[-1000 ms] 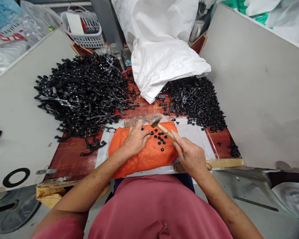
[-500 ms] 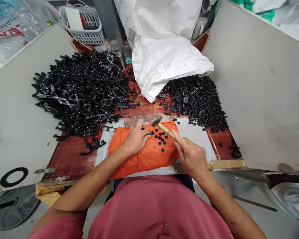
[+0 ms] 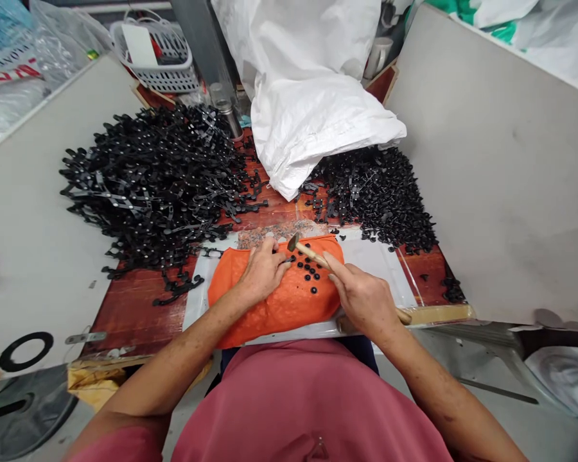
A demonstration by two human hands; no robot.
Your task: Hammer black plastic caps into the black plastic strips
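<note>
My right hand [image 3: 363, 292] is wrapped round the wooden handle of a hammer [image 3: 313, 253]. The hammer's dark head hangs just above the far edge of an orange cloth [image 3: 270, 314], close to my left fingers. My left hand [image 3: 264, 266] is closed on a small black plastic strap [image 3: 288, 260], whose rounded end sticks out to the right; most of it is hidden by the fingers. Several small round black caps [image 3: 314, 290] lie on the cloth between the two hands.
A tall heap of black plastic straps [image 3: 154, 179] stands at the left, and a pile of small black parts [image 3: 385, 199] at the right. A white sack [image 3: 322, 115] slumps between them. Grey panels [image 3: 491, 160] flank the red-brown table [image 3: 144, 308]. Behind stand a flask [image 3: 228, 119] and a basket [image 3: 168, 80].
The hammer head has moved left and slightly down, toward my left fingers, as my right hand shifted a little to the left. My left hand keeps its hold on the strap.
</note>
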